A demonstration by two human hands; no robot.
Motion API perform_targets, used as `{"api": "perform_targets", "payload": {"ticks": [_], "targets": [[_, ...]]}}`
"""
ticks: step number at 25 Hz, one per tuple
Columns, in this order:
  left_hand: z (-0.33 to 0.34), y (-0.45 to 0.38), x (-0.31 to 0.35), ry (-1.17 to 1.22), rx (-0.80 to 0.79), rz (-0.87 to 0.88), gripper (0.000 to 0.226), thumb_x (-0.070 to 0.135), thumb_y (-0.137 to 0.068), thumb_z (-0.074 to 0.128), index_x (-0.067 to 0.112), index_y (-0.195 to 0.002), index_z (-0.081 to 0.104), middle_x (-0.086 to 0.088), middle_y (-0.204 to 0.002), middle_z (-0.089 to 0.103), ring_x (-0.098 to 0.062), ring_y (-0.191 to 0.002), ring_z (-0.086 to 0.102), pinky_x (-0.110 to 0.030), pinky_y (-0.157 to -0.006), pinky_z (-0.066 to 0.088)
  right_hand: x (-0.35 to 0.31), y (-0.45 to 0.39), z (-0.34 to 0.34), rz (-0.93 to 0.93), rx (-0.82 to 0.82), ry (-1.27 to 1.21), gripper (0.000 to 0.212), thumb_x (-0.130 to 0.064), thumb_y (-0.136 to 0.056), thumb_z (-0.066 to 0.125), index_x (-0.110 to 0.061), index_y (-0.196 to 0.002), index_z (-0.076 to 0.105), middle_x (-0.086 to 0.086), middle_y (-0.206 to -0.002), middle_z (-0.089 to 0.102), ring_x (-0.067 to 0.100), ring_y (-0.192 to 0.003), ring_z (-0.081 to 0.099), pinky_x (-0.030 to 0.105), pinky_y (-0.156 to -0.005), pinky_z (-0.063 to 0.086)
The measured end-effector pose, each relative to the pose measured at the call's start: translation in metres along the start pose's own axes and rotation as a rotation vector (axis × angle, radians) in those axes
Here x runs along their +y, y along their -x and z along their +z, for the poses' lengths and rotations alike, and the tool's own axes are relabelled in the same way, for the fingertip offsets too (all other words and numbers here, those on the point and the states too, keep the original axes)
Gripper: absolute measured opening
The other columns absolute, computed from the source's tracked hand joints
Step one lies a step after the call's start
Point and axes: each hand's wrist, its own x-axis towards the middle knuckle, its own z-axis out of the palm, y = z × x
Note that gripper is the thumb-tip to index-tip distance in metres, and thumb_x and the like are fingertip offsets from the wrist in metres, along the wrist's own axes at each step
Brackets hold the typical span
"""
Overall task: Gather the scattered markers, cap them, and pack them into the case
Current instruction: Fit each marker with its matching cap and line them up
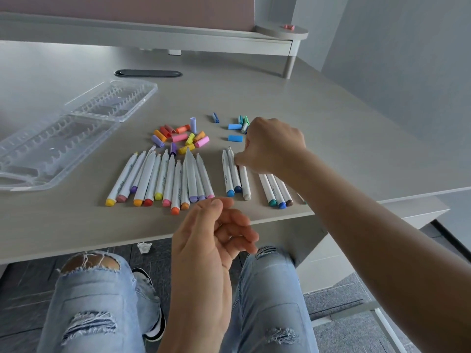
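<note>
Several uncapped white markers with warm-coloured ends lie side by side near the desk's front edge. To their right lies a smaller row of blue and green-ended markers. My right hand reaches over that row and pinches the upper part of a white marker. Warm-coloured loose caps sit in a heap behind the left row. Blue and green caps lie behind the right row. My left hand hovers in front of the desk edge, fingers loosely curled, holding nothing. The clear plastic case lies open at the left.
A dark oval cable grommet sits in the desk behind the case. A raised shelf runs along the back, its leg at the right. The desk edge runs just in front of the markers, above my knees.
</note>
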Motion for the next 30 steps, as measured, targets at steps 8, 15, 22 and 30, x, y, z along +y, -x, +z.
{"api": "perform_targets", "payload": {"ticks": [8, 15, 22, 30], "targets": [[-0.001, -0.012, 0.003, -0.519, -0.051, 0.220, 0.010, 0.013, -0.097, 0.060, 0.006, -0.092, 0.066, -0.009, -0.068, 0.068, -0.025, -0.055, 0.066, -0.035, -0.050, 0.055, 0.009, 0.005, 0.004, 0.081, -0.030, -0.077, 0.044, -0.053, -0.089, 0.064, -0.015, -0.072, 0.048, -0.001, -0.069, 0.051, 0.017, -0.060, 0.047, 0.027, -0.054, 0.034], [0.024, -0.033, 0.009, -0.423, -0.106, -0.023, 0.015, 0.017, -0.099, 0.062, 0.007, -0.110, 0.058, -0.014, -0.075, 0.075, -0.034, -0.053, 0.070, -0.040, -0.052, 0.060, 0.018, 0.022, -0.009, 0.140, -0.147, -0.634, 0.036, -0.043, -0.083, 0.072, -0.008, -0.082, 0.078, 0.006, -0.066, 0.055, 0.014, -0.054, 0.041, 0.025, -0.050, 0.033], [0.019, -0.028, 0.017, -0.178, -0.145, -0.150, 0.019, 0.009, -0.101, 0.055, -0.009, -0.107, 0.059, -0.025, -0.074, 0.070, -0.032, -0.049, 0.065, -0.029, -0.042, 0.052, 0.037, -0.062, 0.025, 0.047, 0.150, -0.331, 0.028, -0.031, -0.089, 0.074, -0.025, -0.116, 0.073, -0.001, -0.109, 0.071, 0.023, -0.101, 0.064, 0.033, -0.076, 0.051], [0.006, -0.028, 0.016, -0.174, -0.151, -0.124, 0.013, 0.005, -0.100, 0.055, 0.000, -0.108, 0.064, -0.026, -0.075, 0.070, -0.034, -0.050, 0.065, -0.030, -0.042, 0.052, 0.033, -0.103, 0.041, 0.013, 0.082, -0.176, 0.028, -0.027, -0.088, 0.073, -0.020, -0.115, 0.074, 0.005, -0.111, 0.069, 0.028, -0.098, 0.063, 0.033, -0.072, 0.049]]}}
